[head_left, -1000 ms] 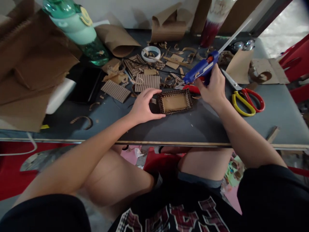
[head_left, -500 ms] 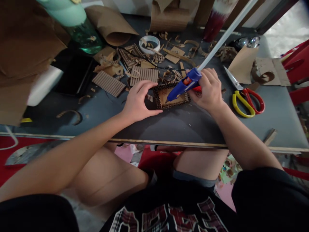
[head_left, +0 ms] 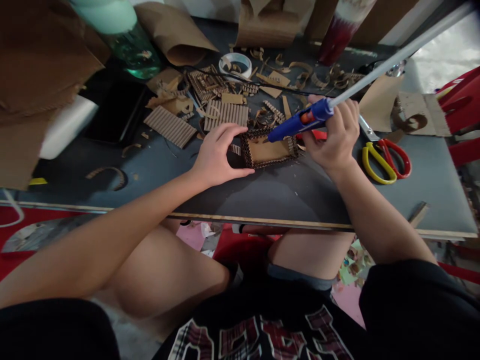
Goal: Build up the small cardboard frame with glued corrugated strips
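A small rectangular cardboard tray with dark corrugated walls lies flat on the table near its front edge. My left hand grips its left end, thumb at the near corner and fingers at the far corner. In my right hand is a blue glue gun, with a long white glue stick rising out of its back to the upper right. The gun's nozzle points down-left at the tray's far inner wall; whether it touches cannot be made out.
Corrugated cardboard pieces and curled strips lie behind the tray, with a tape roll among them. Scissors with yellow and red handles rest at right. A green bottle and black phone are at left. A black cord crosses the scraps.
My right hand has moved the glue gun right and tilted it flatter, its nozzle shifting from the tray's near left area to the far wall. The left hand keeps its grip.
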Tool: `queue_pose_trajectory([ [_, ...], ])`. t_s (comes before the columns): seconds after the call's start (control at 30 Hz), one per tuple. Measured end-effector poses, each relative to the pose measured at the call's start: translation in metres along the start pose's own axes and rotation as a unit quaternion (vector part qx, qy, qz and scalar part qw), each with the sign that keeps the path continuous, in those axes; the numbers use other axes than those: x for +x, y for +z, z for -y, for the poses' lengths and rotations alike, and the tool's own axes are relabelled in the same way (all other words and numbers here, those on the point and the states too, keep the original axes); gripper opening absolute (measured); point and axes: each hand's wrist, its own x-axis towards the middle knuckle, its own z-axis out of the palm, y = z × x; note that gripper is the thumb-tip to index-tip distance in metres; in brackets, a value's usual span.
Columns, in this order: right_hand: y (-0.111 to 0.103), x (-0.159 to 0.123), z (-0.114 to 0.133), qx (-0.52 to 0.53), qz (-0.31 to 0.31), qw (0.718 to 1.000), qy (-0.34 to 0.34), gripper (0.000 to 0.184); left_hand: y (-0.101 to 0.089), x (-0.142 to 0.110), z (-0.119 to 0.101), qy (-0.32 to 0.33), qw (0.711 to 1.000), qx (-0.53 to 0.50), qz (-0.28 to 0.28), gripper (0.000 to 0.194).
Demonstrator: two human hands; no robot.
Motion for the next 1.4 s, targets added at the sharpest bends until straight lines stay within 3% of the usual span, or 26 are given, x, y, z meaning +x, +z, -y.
queue_pose_trajectory([
  [0.2,0.002,-0.002,0.0,0.029,0.033,0.999,-0.013,0.051,-0.001,0.0,-0.001,-0.003,1.0,0.004,0.017,0.082],
  [0.47,0.014,-0.002,-0.004,0.015,0.024,0.999,0.04,0.051,0.002,0.002,0.001,-0.025,0.999,-0.015,0.023,0.084],
  [0.63,0.014,-0.002,-0.001,0.019,0.015,0.997,0.072,0.052,0.002,0.006,0.005,-0.035,0.997,-0.054,0.032,0.097],
  [0.7,0.013,-0.002,0.002,0.028,-0.004,0.996,0.08,0.051,0.002,0.007,0.004,-0.047,0.996,-0.072,0.005,0.085],
  [0.83,0.015,-0.002,0.007,0.039,-0.025,0.995,0.09,0.047,0.004,0.007,0.001,-0.108,0.988,-0.093,-0.065,0.037],
  [0.97,0.026,0.0,0.005,0.033,-0.045,0.993,0.104,0.041,0.006,0.008,-0.002,-0.12,0.985,-0.099,-0.071,0.023],
  [1.2,0.038,0.003,-0.01,0.041,-0.017,0.996,0.08,0.046,0.006,0.008,-0.006,-0.097,0.993,-0.065,-0.023,0.047],
  [1.4,0.037,0.002,-0.009,0.04,-0.008,0.998,0.056,0.043,0.006,0.01,-0.005,-0.114,0.991,-0.067,-0.008,0.044],
])
